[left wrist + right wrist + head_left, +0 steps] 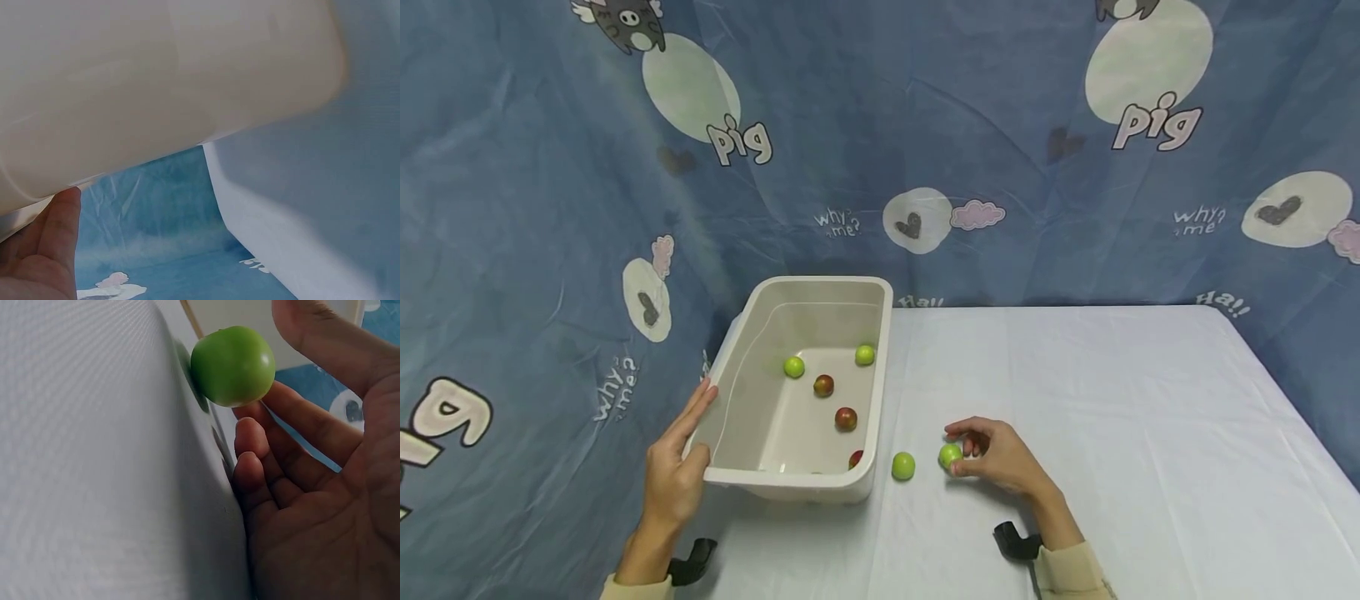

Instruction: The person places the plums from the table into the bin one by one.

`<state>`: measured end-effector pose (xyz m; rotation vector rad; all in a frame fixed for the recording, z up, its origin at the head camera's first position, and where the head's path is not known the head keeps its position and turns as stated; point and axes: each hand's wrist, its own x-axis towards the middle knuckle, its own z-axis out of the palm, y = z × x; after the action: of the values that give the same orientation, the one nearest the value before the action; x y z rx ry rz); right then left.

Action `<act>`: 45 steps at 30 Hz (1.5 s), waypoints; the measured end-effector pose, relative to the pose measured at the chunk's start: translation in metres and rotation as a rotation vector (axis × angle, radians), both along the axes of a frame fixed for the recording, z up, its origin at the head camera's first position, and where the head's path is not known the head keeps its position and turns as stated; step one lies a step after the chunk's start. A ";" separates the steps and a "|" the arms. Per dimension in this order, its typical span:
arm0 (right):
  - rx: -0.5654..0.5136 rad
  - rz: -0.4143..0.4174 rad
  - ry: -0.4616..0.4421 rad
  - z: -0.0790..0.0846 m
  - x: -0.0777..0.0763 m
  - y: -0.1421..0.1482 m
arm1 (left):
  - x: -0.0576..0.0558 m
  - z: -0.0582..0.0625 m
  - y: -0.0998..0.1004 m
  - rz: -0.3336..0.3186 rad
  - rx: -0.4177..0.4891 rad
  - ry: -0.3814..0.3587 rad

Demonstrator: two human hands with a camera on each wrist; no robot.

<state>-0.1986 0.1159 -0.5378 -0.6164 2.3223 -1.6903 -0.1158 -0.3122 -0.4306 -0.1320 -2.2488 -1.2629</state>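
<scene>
At the left, my left hand (677,475) grips the side rim of a deep cream plastic tub (778,479), thumb over the rim. The tub tilts toward me, and its outer wall (169,81) fills the left wrist view's top. My right hand (1003,458) reaches around a small round green fruit (232,365) on the white cloth. In the right wrist view its fingers are behind the fruit, with the thumb apart from it. Another green fruit (903,466) lies between that hand and the tub. Inside the tub are green fruits (793,367) and brownish-red ones (846,419).
A white cloth (1120,433) covers the table, its far edge meeting a blue printed curtain (925,150). The curtain also hangs along the left and right sides. Black curved mounts (1017,542) sit at both wrists.
</scene>
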 end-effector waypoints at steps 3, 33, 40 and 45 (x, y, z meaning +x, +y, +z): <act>0.034 0.008 0.014 -0.001 0.000 0.001 | 0.000 -0.001 0.000 0.001 -0.004 0.002; 0.138 -0.006 0.091 -0.001 -0.001 -0.004 | -0.002 -0.004 -0.001 0.014 0.003 0.051; 0.099 -0.005 0.043 0.001 -0.001 -0.004 | -0.001 -0.003 -0.002 0.009 0.002 0.057; 0.082 0.001 0.041 0.005 0.000 -0.005 | -0.001 -0.003 -0.001 0.012 0.000 0.055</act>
<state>-0.1990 0.1114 -0.5327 -0.6424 2.4053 -1.5879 -0.1164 -0.3136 -0.4336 -0.1506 -2.2002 -1.2377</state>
